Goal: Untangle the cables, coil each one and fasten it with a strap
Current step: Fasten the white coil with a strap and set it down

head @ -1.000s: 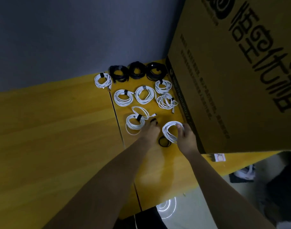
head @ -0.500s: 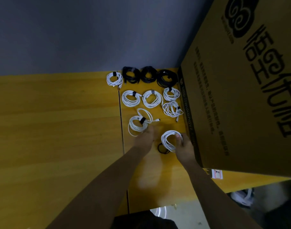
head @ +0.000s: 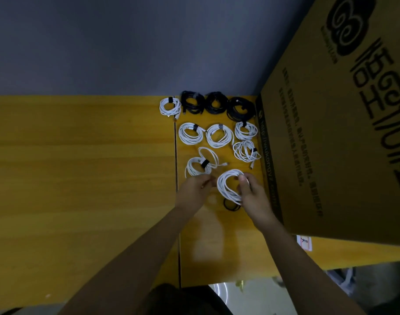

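Since a second ago the left hand (head: 195,189) has drawn off the strapped coils, fingers curled, contents unclear, while the right hand (head: 251,194) pinches the light, springy white coil (head: 228,185) at its 3 o'clock rim, low on the tabletop (head: 80,178).

I count three black coiled cables (head: 215,103) in a row at the far edge of the yellow table (head: 80,178), beside the cardboard box (head: 331,144). I count seven white strapped coils (head: 191,133) near that box, plus one white coil (head: 228,185) in hand. One black strap loop (head: 231,204). Two hands.
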Demonstrator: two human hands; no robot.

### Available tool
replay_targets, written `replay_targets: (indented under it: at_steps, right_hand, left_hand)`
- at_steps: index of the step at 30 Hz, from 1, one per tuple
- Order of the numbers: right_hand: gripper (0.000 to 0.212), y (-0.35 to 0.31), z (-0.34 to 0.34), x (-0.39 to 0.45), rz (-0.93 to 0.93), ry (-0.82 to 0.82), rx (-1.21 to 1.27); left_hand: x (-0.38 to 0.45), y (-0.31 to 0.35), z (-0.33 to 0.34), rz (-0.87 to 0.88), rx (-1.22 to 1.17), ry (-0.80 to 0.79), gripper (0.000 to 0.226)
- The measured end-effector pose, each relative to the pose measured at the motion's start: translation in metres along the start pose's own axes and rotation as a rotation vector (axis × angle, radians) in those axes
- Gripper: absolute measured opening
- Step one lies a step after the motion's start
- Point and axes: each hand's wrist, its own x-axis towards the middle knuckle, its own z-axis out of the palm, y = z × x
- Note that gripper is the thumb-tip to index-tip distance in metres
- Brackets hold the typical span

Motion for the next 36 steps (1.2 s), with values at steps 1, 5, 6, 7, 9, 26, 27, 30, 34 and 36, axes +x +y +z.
replay_targets:
  at_steps: [1,5,6,7,9,26,27,30,34,36]
  right_hand:
    - [0.023,-0.01,0.002,0.0,-0.027,-0.032,0.01]
    - [0.026,-0.037,0.016,0.0,-0.093,-0.178,0.052]
    - [0.027,-0.04,0.021,0.001,-0.092,-0.185,0.051]
    - [0.027,-0.043,0.026,0.0,-0.085,-0.186,0.05]
    - [0.027,-0.048,0.037,0.0,-0.058,-0.207,0.078]
    - [0.032,-0.096,0.097,-0.019,-0.121,-0.24,0.109]
    - [0.033,-0.099,0.099,-0.02,-0.134,-0.236,0.108]
    - [0.04,-0.109,0.104,-0.022,-0.163,-0.223,0.139]
    - [0.045,-0.12,0.107,-0.022,-0.183,-0.222,0.165]
    - [0.043,-0.125,0.107,-0.022,-0.201,-0.22,0.163]
  left_hand:
    - [-0.002,0.001,-0.006,0.011,-0.031,0.018,0.02]
    - [-0.013,0.006,-0.031,0.055,-0.249,0.074,0.027]
    - [-0.014,0.007,-0.039,0.067,-0.289,0.081,0.036]
    - [-0.016,0.008,-0.046,0.071,-0.307,0.091,0.04]
    - [-0.019,0.007,-0.059,0.042,-0.33,0.136,0.028]
    - [-0.041,0.019,-0.161,-0.065,-0.497,0.026,0.026]
    - [-0.041,0.02,-0.165,-0.06,-0.489,0.033,0.029]
    - [-0.041,0.023,-0.176,-0.019,-0.458,0.076,0.042]
    - [-0.041,0.027,-0.187,0.047,-0.412,0.102,0.059]
    - [-0.039,0.028,-0.189,0.02,-0.42,0.116,0.056]
